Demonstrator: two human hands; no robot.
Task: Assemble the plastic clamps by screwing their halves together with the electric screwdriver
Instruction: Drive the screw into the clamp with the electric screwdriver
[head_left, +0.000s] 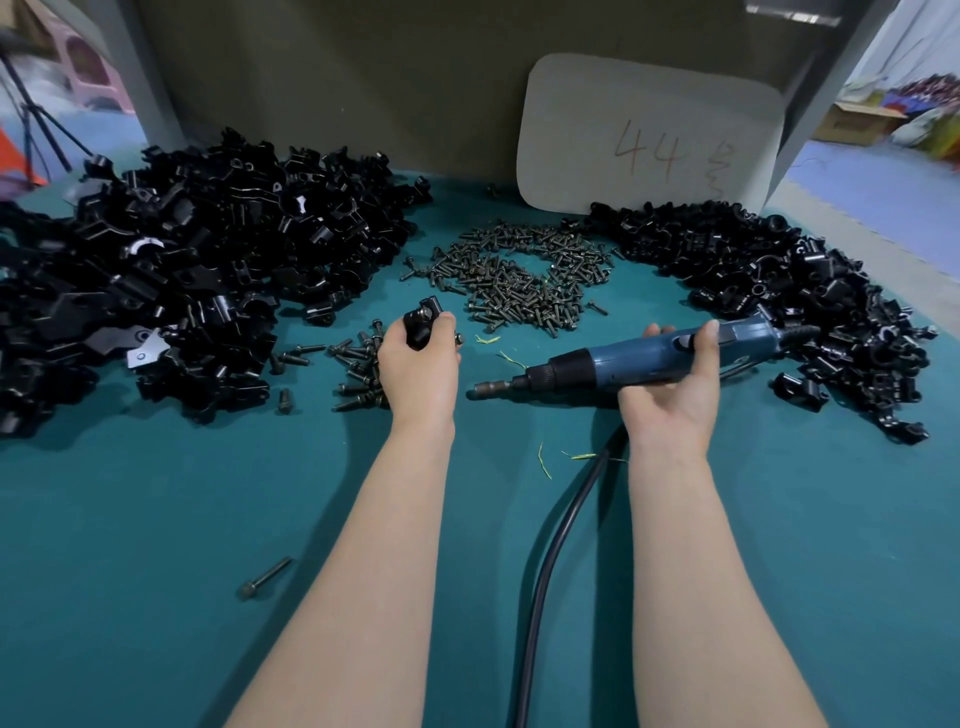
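Centre frame: left hand (418, 371), fingers (445, 326) curled round clamp (422, 332) (screw (424, 312) apparently seated) | right hand (672, 387) grips screwdriver (597, 364) | driving not begun; next, align bit (488, 387) with screw.

I am at a bench station in a workshop or small factory. Indicators:
- teal bench cover (156, 519)
- bulk black plastic clamp halves in a left heap (171, 249) and a right heap (769, 270)
- loose screws (519, 275) piled far centre
- a corded electric screwdriver (639, 358)
- a hand-numbered card (649, 135) against the far panel (363, 78)
- a cardboard box (852, 122) far right
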